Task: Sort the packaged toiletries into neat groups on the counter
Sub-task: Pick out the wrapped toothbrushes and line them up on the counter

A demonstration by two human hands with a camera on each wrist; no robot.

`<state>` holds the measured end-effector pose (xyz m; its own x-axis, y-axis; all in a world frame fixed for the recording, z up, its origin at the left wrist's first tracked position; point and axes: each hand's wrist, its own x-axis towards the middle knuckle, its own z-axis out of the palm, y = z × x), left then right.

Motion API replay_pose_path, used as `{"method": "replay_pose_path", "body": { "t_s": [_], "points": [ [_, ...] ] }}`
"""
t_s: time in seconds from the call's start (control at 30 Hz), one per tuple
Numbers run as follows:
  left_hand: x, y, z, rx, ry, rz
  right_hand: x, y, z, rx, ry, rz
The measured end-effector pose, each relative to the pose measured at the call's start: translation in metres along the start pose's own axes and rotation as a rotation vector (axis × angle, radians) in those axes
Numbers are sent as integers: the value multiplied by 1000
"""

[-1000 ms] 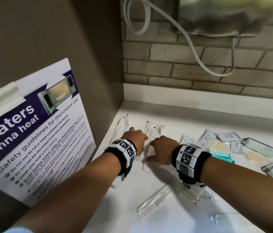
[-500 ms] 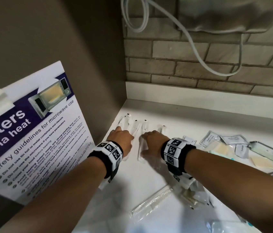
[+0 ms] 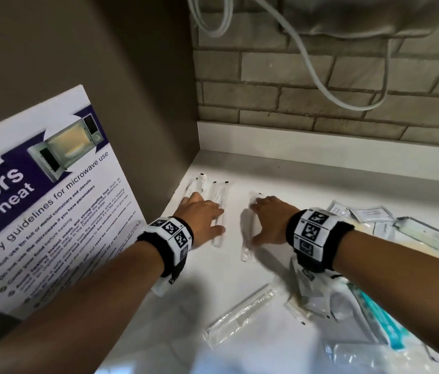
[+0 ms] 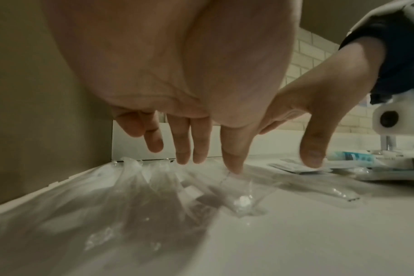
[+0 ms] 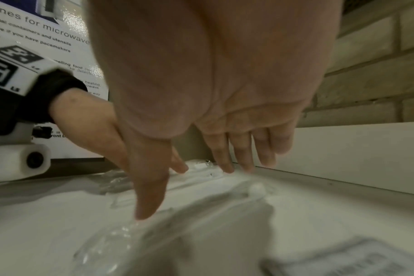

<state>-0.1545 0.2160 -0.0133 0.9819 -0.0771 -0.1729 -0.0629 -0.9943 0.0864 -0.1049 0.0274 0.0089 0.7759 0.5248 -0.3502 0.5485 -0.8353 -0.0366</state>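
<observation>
My left hand [image 3: 202, 215] lies flat, fingers straight, on clear long plastic-wrapped toiletry packets [image 3: 219, 209] at eleven o'clock on the white counter [image 3: 321, 190], my spread right hand [image 3: 271, 220] presses another clear packet [image 3: 246, 247], mixed sachets [image 3: 369, 214] crowding three o'clock, a microwave safety poster [image 3: 51, 201] at nine.

Wrapped sticks [image 3: 219, 197] left on counter [image 3: 307, 184], sachets [image 3: 369, 214] right
</observation>
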Motion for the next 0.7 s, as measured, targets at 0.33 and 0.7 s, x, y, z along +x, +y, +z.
{"method": "replay_pose_path", "body": {
  "t_s": [0.33,0.7],
  "points": [
    [-3,9,6,19,-24,21,-4,-10,19,85,-50,-35],
    [-5,15,2,27,-32,4,2,-8,17,147,-66,-13]
  ]
}}
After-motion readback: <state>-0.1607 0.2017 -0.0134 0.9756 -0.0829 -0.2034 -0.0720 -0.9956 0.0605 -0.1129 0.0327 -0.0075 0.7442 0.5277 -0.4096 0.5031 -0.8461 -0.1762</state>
